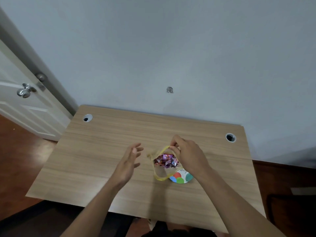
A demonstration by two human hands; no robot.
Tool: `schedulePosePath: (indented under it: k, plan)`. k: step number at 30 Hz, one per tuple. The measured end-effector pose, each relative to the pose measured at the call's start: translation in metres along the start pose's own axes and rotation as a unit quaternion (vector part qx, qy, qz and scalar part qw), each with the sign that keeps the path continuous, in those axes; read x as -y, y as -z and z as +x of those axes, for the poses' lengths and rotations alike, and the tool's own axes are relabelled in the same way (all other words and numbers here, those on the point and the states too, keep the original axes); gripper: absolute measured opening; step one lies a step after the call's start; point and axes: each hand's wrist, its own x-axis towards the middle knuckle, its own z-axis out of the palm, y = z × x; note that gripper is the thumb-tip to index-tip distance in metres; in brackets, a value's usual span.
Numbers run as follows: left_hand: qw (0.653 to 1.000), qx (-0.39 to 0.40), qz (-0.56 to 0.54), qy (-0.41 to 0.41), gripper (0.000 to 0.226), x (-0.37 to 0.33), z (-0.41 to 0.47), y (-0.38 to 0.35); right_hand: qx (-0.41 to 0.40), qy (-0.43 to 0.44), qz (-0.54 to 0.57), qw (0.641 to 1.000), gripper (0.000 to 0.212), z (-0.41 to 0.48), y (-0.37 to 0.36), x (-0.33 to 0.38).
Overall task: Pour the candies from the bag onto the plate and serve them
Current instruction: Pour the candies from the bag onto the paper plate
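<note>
A thin yellow plastic bag (159, 177) lies on the wooden desk (102, 151), its mouth spread wide. Several wrapped candies (165, 161), purple, red and orange, sit inside it. My right hand (186, 153) pinches the bag's far rim between thumb and fingers and lifts it. My left hand (129, 164) hovers just left of the bag with fingers spread, holding nothing. A small paper plate (182, 177) printed with coloured dots lies partly under the bag's near right side, below my right wrist.
The desk stands against a pale wall. It has a cable hole at the back left (87, 118) and one at the back right (230, 137). A white door with a metal knob (25, 92) is at the far left. A dark chair (290, 212) stands at the right.
</note>
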Motion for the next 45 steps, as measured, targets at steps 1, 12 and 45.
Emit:
schedulePosePath:
  k: [1, 12, 45]
  plan:
    - [0.996, 0.011, 0.077, -0.051, 0.047, 0.011, 0.003, -0.005, 0.001, -0.001, -0.001, 1.0, 0.011, -0.001, 0.002, -0.001]
    - [0.956, 0.007, 0.205, -0.209, 0.033, -0.003, 0.009, -0.069, -0.018, -0.137, 0.281, 0.95, 0.011, -0.006, 0.037, -0.034]
    - [0.96, 0.089, 0.02, 0.265, 0.051, 0.062, 0.041, -0.163, 0.153, -0.364, 0.337, 0.855, 0.059, -0.065, -0.108, -0.146]
